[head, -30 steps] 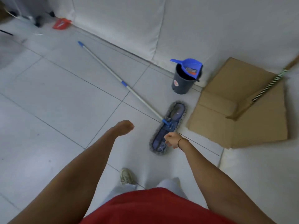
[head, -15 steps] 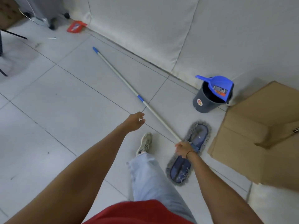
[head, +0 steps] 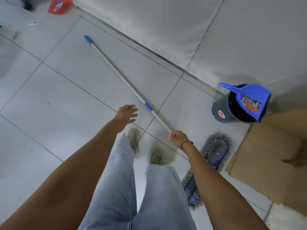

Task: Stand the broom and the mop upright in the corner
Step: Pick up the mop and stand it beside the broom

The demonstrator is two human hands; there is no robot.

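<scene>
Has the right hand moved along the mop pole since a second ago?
Yes. The right hand slid up the mop pole, away from the mop head.

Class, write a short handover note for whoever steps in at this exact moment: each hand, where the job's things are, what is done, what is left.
Right hand: shut on the mop pole, low near the mop head.
Left hand: open, empty, reaching toward the pole.
Mop: head flat on the floor, pole slanting away along the tiles.
Broom: not in view.
Done: the mop is gripped, nothing stands yet.
Left: raise the mop, stand it in the corner, then do the broom.
</scene>
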